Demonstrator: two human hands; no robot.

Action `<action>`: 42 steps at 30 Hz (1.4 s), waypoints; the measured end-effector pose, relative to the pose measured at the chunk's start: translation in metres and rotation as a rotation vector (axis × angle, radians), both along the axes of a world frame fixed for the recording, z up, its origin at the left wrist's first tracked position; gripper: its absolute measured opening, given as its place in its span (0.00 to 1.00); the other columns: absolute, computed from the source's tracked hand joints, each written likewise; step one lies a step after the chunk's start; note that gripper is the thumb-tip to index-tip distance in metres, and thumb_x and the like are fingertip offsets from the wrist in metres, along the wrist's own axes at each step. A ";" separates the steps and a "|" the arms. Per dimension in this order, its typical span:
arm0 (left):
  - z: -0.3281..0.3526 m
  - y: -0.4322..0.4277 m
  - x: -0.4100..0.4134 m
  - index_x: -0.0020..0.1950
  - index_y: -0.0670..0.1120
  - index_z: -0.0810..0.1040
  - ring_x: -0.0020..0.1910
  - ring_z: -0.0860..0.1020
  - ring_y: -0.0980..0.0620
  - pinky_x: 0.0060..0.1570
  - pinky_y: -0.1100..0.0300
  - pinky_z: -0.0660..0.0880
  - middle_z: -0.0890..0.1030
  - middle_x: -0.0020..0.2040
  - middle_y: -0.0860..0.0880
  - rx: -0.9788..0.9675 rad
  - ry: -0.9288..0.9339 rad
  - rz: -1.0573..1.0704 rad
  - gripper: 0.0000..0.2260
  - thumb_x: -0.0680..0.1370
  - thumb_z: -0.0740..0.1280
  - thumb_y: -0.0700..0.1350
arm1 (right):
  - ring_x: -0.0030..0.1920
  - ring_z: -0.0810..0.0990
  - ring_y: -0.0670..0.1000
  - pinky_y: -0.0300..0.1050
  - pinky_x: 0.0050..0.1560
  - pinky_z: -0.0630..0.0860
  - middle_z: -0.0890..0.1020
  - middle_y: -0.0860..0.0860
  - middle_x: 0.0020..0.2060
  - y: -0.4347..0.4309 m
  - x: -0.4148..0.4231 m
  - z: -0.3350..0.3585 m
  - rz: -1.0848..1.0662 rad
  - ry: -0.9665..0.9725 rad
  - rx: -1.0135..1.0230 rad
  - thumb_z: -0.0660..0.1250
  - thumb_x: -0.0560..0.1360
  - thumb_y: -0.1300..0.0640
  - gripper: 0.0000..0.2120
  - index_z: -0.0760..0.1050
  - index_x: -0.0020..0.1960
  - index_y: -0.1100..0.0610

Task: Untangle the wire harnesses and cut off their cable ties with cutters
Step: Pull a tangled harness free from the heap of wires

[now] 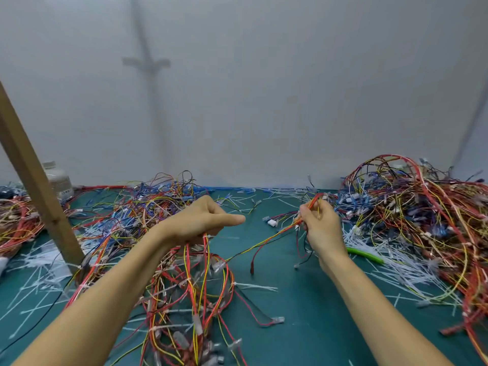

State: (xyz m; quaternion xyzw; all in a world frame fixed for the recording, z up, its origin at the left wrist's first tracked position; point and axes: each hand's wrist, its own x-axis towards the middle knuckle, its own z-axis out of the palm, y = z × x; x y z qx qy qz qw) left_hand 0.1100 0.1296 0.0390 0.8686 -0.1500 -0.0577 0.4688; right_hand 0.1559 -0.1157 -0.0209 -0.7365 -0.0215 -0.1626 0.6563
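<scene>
Gripping a harness [201,286] in the left hand [200,220], thumb stuck out, bundle hanging straight below onto the mat [298,326]. Pinching red and yellow wires [264,241] in the right hand [320,225], strung down-left toward the harness. Just right of that wrist, green-handled cutters [365,256].

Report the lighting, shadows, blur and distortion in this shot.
Head view: soft, even light, no glare; a faint cross-shaped shadow falls on the grey wall; wide-angle stretch leans the wooden post and lengthens the forearms; the right wire pile and the bottle look slightly blurred.
</scene>
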 end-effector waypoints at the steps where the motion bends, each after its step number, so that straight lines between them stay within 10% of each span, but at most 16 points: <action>1: 0.001 -0.001 0.000 0.23 0.51 0.58 0.25 0.52 0.50 0.29 0.56 0.50 0.56 0.24 0.49 -0.014 -0.004 -0.010 0.28 0.70 0.73 0.60 | 0.37 0.74 0.52 0.50 0.42 0.71 0.79 0.59 0.37 0.001 0.000 -0.001 -0.024 -0.014 -0.024 0.64 0.80 0.57 0.08 0.71 0.43 0.58; 10: -0.002 -0.013 0.002 0.24 0.51 0.57 0.25 0.52 0.51 0.28 0.58 0.50 0.56 0.24 0.50 -0.162 -0.015 -0.017 0.28 0.71 0.71 0.61 | 0.25 0.75 0.45 0.39 0.24 0.72 0.82 0.51 0.31 0.022 -0.010 -0.011 0.245 0.086 0.067 0.66 0.79 0.62 0.05 0.72 0.44 0.60; 13: -0.002 -0.010 0.001 0.23 0.51 0.57 0.25 0.52 0.51 0.27 0.59 0.50 0.56 0.23 0.50 -0.155 -0.020 -0.017 0.28 0.70 0.72 0.60 | 0.24 0.74 0.44 0.36 0.22 0.70 0.78 0.50 0.29 0.015 -0.005 -0.004 0.038 0.046 0.248 0.63 0.80 0.63 0.08 0.70 0.42 0.58; 21: 0.001 0.005 0.006 0.23 0.49 0.63 0.23 0.57 0.54 0.27 0.61 0.56 0.61 0.22 0.52 0.178 0.094 -0.119 0.24 0.73 0.74 0.44 | 0.19 0.73 0.43 0.43 0.26 0.74 0.79 0.49 0.33 0.008 0.008 0.006 -0.336 -0.024 0.446 0.59 0.82 0.58 0.07 0.66 0.45 0.56; 26: -0.004 0.004 0.002 0.50 0.49 0.83 0.38 0.77 0.56 0.44 0.60 0.70 0.82 0.39 0.52 0.462 0.317 -0.275 0.08 0.72 0.76 0.43 | 0.19 0.73 0.42 0.41 0.25 0.74 0.77 0.49 0.32 -0.002 0.011 0.015 -0.406 -0.019 0.529 0.59 0.82 0.58 0.12 0.63 0.41 0.53; 31: -0.012 -0.010 0.008 0.50 0.50 0.86 0.40 0.79 0.64 0.48 0.70 0.70 0.84 0.39 0.60 0.657 0.445 -0.293 0.08 0.72 0.76 0.47 | 0.19 0.73 0.43 0.39 0.23 0.70 0.77 0.50 0.33 -0.010 0.009 0.019 -0.376 0.006 0.501 0.59 0.82 0.56 0.11 0.64 0.41 0.52; 35: -0.020 -0.024 0.015 0.46 0.50 0.84 0.38 0.77 0.56 0.42 0.63 0.73 0.82 0.39 0.55 0.789 0.292 -0.162 0.10 0.75 0.71 0.57 | 0.24 0.74 0.46 0.36 0.23 0.72 0.77 0.52 0.34 -0.012 0.009 0.022 -0.288 -0.014 0.538 0.61 0.82 0.57 0.10 0.68 0.42 0.55; 38: -0.030 -0.040 0.028 0.57 0.48 0.80 0.54 0.79 0.47 0.56 0.54 0.75 0.81 0.57 0.47 0.857 0.004 0.072 0.10 0.79 0.64 0.49 | 0.28 0.75 0.46 0.37 0.26 0.75 0.76 0.52 0.34 -0.006 0.008 0.025 -0.198 -0.043 0.587 0.61 0.82 0.59 0.10 0.69 0.42 0.56; 42: -0.042 -0.077 0.053 0.65 0.42 0.73 0.64 0.73 0.40 0.64 0.49 0.71 0.73 0.66 0.40 0.305 0.045 0.474 0.17 0.76 0.58 0.38 | 0.27 0.79 0.44 0.37 0.31 0.79 0.77 0.55 0.34 0.003 0.007 0.031 -0.141 -0.080 0.709 0.59 0.82 0.62 0.10 0.68 0.43 0.57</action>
